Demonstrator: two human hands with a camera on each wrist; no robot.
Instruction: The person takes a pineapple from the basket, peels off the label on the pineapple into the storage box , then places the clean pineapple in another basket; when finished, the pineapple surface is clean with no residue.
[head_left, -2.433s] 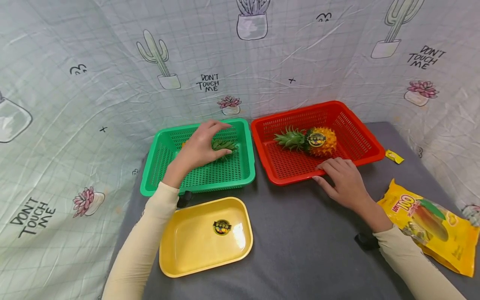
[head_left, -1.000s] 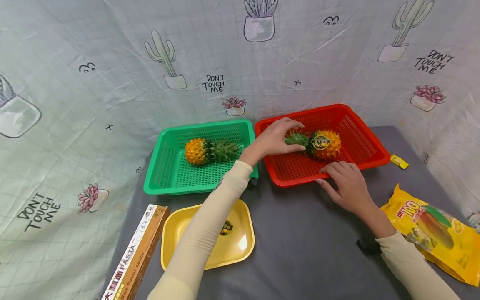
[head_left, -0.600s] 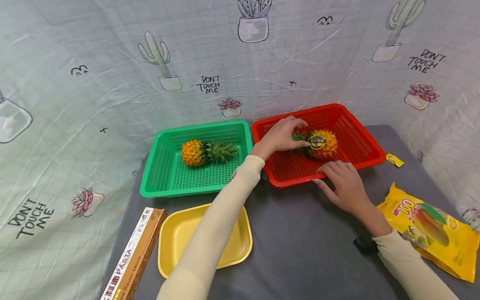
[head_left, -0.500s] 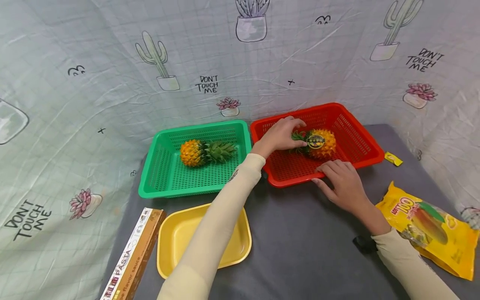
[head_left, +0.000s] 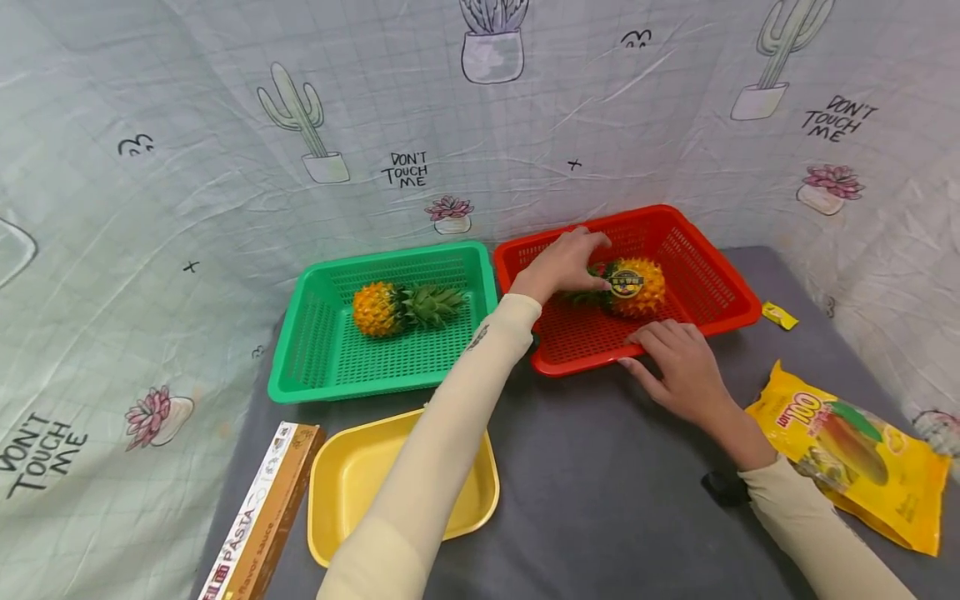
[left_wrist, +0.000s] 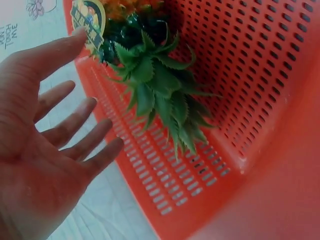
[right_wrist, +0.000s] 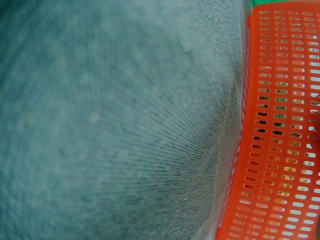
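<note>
Left grip [head_left: 566, 260] spread over red basket [head_left: 708, 271]; thumb [left_wrist: 52, 57] near sticker [head_left: 626, 284] of pineapple [head_left: 651, 292] lying inside, contact unclear; right grip [head_left: 678, 367] pinching that basket's front edge; second pineapple [head_left: 377, 310] in green basket [head_left: 382, 385]; yellow tray [head_left: 352, 483] nearer, on desk [head_left: 585, 483].

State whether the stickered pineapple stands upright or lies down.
The stickered pineapple lies on its side in the red basket: its crown points sideways, toward the green basket.

L arm [head_left: 445, 446] fwd, L grip [head_left: 564, 265] spread, R grip [head_left: 681, 368] nearer body, fingers [head_left: 651, 334] bent
</note>
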